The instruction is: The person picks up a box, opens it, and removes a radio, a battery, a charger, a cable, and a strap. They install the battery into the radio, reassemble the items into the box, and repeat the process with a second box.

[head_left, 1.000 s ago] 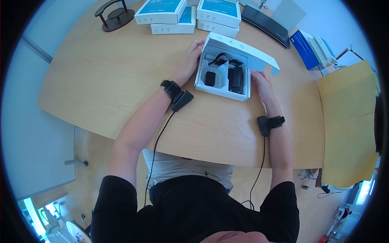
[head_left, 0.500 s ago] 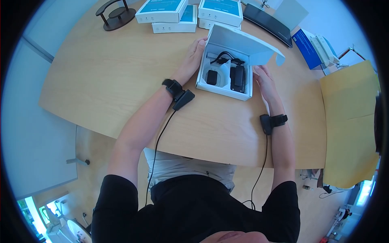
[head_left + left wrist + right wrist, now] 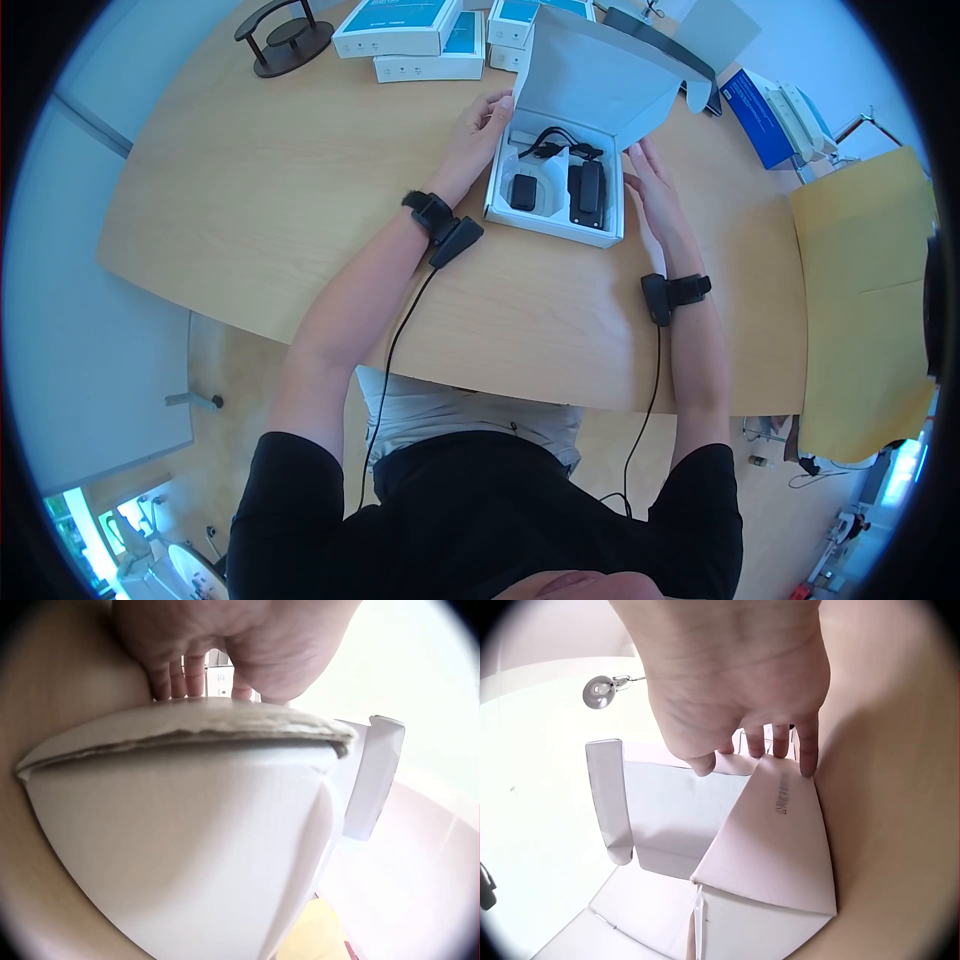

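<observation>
Two bare hands flank an open white cardboard box lying flat on a pale wood-toned worktop [image 3: 250, 190]. The left hand [image 3: 473, 145] rests against the box's left side near the back corner, thumb apart from the fingers, which reach along the outer wall. The right hand [image 3: 662, 205] has its fingers extended and slightly spread, fingertips touching the right wall; its thumb is by the raised lid [image 3: 600, 80]. Neither hand pinches anything that shows. With a hand at each side, the white cardboard box [image 3: 550, 231] is probably kept from sliding, and the placement leaves its contents in view.

Inside, a white shaped insert seems meant to keep the parts separate: a small black squarish block [image 3: 523, 192] sits in the left part, a larger black oblong device [image 3: 587, 190] in the right, and a bundled black cable [image 3: 548, 150] along the back.

Farther back on the curved worktop, white-and-blue cartons [image 3: 430, 66] are stacked beside a dark round-based stand [image 3: 290, 32]. A flat black device [image 3: 645, 35] lies partly behind the lid, and a blue box [image 3: 757, 120] stands at the right near a draped yellow sheet [image 3: 860, 300]. A white panel [image 3: 110, 300] borders the left, above a light brown floor [image 3: 260, 400].
</observation>
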